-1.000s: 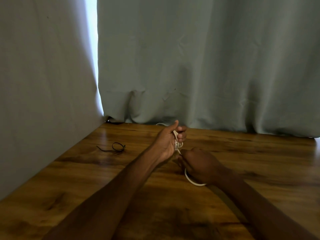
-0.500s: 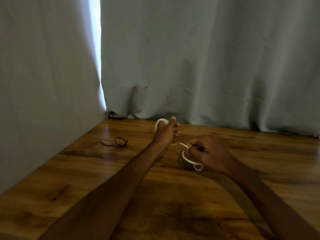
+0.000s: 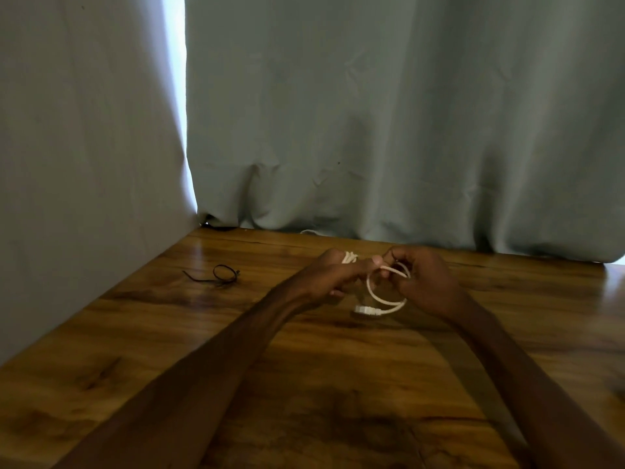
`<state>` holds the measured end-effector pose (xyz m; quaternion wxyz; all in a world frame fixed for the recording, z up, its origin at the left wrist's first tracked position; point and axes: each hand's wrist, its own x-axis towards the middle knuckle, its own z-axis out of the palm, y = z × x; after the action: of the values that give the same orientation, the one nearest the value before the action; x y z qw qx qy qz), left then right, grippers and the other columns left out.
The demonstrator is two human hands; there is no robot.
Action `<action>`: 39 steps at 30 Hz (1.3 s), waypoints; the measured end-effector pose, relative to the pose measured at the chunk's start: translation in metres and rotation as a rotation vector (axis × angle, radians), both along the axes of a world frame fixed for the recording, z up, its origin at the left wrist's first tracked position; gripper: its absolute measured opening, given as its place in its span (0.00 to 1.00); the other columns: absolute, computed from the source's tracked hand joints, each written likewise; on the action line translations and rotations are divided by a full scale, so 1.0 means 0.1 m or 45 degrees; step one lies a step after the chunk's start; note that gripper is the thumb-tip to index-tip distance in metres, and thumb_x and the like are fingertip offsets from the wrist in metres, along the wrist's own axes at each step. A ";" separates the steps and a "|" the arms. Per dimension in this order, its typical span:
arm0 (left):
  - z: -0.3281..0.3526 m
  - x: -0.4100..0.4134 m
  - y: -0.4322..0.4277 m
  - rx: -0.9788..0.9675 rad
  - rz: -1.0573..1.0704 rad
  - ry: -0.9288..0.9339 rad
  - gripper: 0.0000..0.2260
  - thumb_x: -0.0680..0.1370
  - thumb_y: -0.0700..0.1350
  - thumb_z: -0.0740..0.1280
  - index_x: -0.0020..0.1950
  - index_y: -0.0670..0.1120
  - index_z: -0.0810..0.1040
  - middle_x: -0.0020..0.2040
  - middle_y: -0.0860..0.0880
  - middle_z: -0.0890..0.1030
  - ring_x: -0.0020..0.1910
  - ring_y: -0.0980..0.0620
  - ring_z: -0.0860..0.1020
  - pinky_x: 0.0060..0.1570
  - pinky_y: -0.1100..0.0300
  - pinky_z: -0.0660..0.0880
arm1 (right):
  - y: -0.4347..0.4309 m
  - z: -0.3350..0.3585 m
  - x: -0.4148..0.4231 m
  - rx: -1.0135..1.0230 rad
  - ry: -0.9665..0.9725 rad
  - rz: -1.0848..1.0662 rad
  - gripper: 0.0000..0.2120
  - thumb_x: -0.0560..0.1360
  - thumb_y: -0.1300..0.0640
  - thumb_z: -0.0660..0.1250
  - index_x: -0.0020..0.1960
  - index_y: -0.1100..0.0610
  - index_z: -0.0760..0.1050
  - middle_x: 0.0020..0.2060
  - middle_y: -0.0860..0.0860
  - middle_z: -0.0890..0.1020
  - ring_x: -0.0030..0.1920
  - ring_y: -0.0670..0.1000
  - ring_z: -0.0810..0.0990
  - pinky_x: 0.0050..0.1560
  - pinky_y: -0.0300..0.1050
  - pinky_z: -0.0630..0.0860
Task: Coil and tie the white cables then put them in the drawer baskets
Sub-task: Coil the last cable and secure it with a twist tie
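A white cable (image 3: 380, 299) runs between both hands above the wooden table (image 3: 169, 350). My left hand (image 3: 329, 277) grips several coiled turns of it, which show white over the knuckles. My right hand (image 3: 422, 282) pinches the loose strand close to the left hand. Below the hands a loop of the cable hangs down, and its plug end lies by the tabletop. No drawer baskets are in view.
A thin black tie (image 3: 223, 275) lies looped on the table to the left of my hands. Grey curtains (image 3: 372, 130) close off the back and left sides. A bit of another white cable (image 3: 309, 232) peeks from under the back curtain.
My right hand has risen and moved up beside the left hand, bringing the strand over. The hanging loop now droops lower with the plug end showing.
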<state>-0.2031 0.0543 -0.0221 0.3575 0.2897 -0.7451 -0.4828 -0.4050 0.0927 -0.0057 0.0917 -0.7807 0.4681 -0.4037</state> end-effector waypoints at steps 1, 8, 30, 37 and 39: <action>0.01 0.03 0.00 -0.069 0.027 -0.024 0.21 0.77 0.58 0.73 0.35 0.43 0.76 0.28 0.48 0.65 0.27 0.51 0.62 0.30 0.55 0.57 | 0.00 0.00 -0.04 0.094 -0.033 0.036 0.09 0.71 0.70 0.75 0.43 0.57 0.84 0.37 0.52 0.87 0.38 0.49 0.86 0.40 0.42 0.81; 0.08 0.14 -0.10 -0.159 0.448 0.150 0.14 0.72 0.49 0.80 0.46 0.39 0.86 0.40 0.46 0.87 0.39 0.53 0.84 0.43 0.57 0.79 | 0.13 0.06 -0.11 0.625 -0.340 0.239 0.15 0.73 0.61 0.77 0.59 0.56 0.83 0.48 0.55 0.88 0.30 0.51 0.81 0.25 0.39 0.74; 0.06 -0.10 -0.01 0.057 0.314 0.337 0.14 0.82 0.48 0.69 0.41 0.41 0.80 0.24 0.50 0.73 0.20 0.58 0.68 0.22 0.68 0.64 | 0.06 -0.17 0.30 0.177 -0.386 0.176 0.09 0.80 0.61 0.70 0.47 0.47 0.82 0.38 0.36 0.86 0.42 0.37 0.84 0.44 0.30 0.76; 0.02 -0.01 -0.14 0.109 0.504 0.409 0.18 0.81 0.51 0.71 0.31 0.49 0.79 0.26 0.50 0.68 0.23 0.55 0.66 0.24 0.64 0.63 | 0.11 -0.15 0.38 0.526 -0.466 0.374 0.16 0.81 0.50 0.67 0.42 0.59 0.85 0.29 0.56 0.77 0.26 0.48 0.71 0.30 0.38 0.65; -0.01 0.02 -0.17 0.088 0.548 0.406 0.15 0.80 0.52 0.72 0.36 0.46 0.82 0.28 0.46 0.71 0.27 0.51 0.69 0.28 0.61 0.66 | 0.19 -0.13 0.44 0.500 -0.382 0.489 0.19 0.80 0.45 0.67 0.42 0.59 0.84 0.29 0.63 0.75 0.27 0.55 0.69 0.29 0.41 0.62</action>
<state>-0.2010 0.0376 -0.0236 0.5547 0.3737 -0.5836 -0.4605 -0.3614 0.1117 -0.0189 0.3833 -0.7540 0.3623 -0.3915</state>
